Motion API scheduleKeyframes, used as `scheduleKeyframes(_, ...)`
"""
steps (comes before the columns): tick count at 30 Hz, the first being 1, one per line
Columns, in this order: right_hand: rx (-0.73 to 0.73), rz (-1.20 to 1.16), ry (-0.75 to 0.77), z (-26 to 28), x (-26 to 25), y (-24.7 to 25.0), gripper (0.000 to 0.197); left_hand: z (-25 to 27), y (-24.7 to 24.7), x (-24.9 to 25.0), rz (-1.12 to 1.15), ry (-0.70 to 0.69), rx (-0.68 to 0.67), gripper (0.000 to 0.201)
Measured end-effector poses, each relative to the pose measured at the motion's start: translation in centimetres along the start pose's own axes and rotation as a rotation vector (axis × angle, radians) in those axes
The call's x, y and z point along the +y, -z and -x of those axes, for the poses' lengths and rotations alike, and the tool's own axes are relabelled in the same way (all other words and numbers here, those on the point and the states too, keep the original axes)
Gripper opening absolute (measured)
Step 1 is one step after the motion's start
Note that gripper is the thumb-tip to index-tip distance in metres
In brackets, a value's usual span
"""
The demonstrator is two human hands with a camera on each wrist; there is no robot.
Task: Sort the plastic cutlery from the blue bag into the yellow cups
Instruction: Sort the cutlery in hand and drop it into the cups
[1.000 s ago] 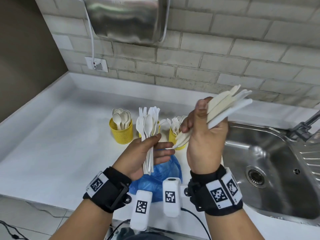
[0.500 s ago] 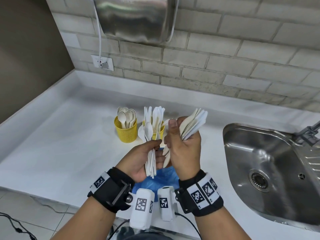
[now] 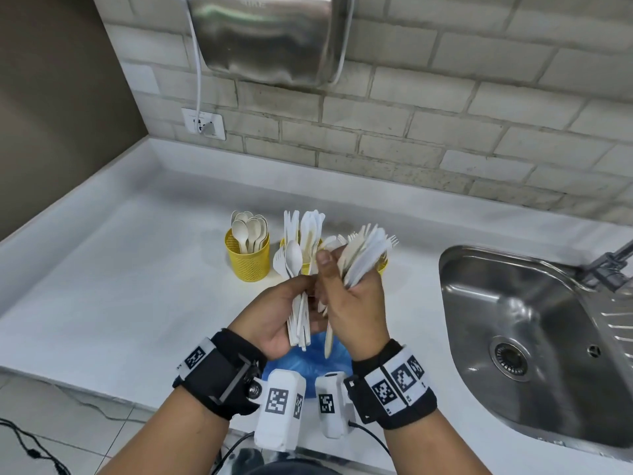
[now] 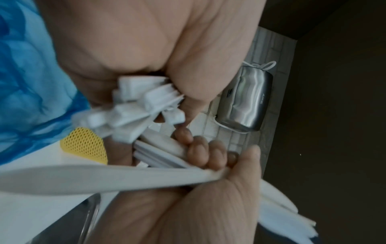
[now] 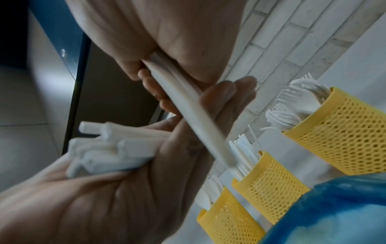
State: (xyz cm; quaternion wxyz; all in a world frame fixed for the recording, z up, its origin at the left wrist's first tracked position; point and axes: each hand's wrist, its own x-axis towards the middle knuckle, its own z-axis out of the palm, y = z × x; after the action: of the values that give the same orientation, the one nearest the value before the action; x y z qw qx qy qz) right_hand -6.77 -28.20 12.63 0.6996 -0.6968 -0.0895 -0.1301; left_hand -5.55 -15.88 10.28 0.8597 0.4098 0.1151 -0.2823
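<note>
My left hand (image 3: 284,310) grips a mixed bundle of white plastic cutlery (image 3: 298,303) upright, a spoon bowl and fork tines at its top. Right beside it, touching, my right hand (image 3: 352,299) grips a fan of white knives (image 3: 363,255), and one cream piece (image 3: 329,337) hangs down from it. Beneath both hands lies the blue bag (image 3: 305,361). Three yellow mesh cups stand behind: the left cup (image 3: 247,257) holds spoons, the middle cup (image 5: 269,184) knives, the right cup (image 5: 342,142) forks. In the head view the hands partly hide the middle and right cups.
A steel sink (image 3: 534,341) with a tap (image 3: 613,258) is sunk into the white counter (image 3: 120,286) on the right. A steel hand dryer (image 3: 270,36) hangs on the brick wall, its cord running to a socket (image 3: 203,124). Wrist cameras (image 3: 281,409) sit near the front edge.
My right hand has come down and left from over the sink side with its knives, and now meets the left hand's bundle. The left hand has stayed roughly in place.
</note>
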Motion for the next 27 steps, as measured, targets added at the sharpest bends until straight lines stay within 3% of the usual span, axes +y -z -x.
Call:
scheduleKeyframes(2, 0.092, -0.056, 0.006, -0.3, -0.4, 0.3, 0.037, 0.0, -0.1, -0.1, -0.017, 0.023, 0.007, 0.046)
scheduleKeyframes(5, 0.204, -0.054, 0.072, -1.0, -1.3, 0.8, 0.038, -0.1, -0.2, -0.6, 0.002, 0.077, -0.016, 0.017)
scheduleKeyframes(8, 0.224, -0.05, 0.156, -1.4, -1.9, 1.1, 0.033, 0.1, -0.7, -0.6, -0.009, 0.106, -0.041, 0.018)
scheduleKeyframes(10, 0.203, -0.022, 0.173, -1.2, -2.1, 0.9, 0.029, 0.1, -0.8, -0.6, 0.009, 0.088, -0.06, 0.032)
scheduleKeyframes(14, 0.079, 0.02, 0.104, -0.3, -0.8, 0.3, 0.032, 0.0, -0.8, -0.3, 0.024, 0.008, -0.073, 0.053)
scheduleKeyframes(18, 0.004, 0.028, 0.005, 0.3, -0.4, -0.1, 0.026, 0.3, -0.5, -0.2, 0.041, 0.0, -0.067, 0.046)
scheduleKeyframes(22, 0.027, 0.104, 0.0, -0.2, 0.3, -0.3, 0.034, 0.8, -0.2, 0.0, 0.052, -0.021, 0.015, 0.047)
scheduleKeyframes(27, 0.056, 0.237, -0.003, -2.1, 1.0, -0.1, 0.03, 1.2, 0.8, 1.1, 0.027, -0.029, 0.055, 0.04)
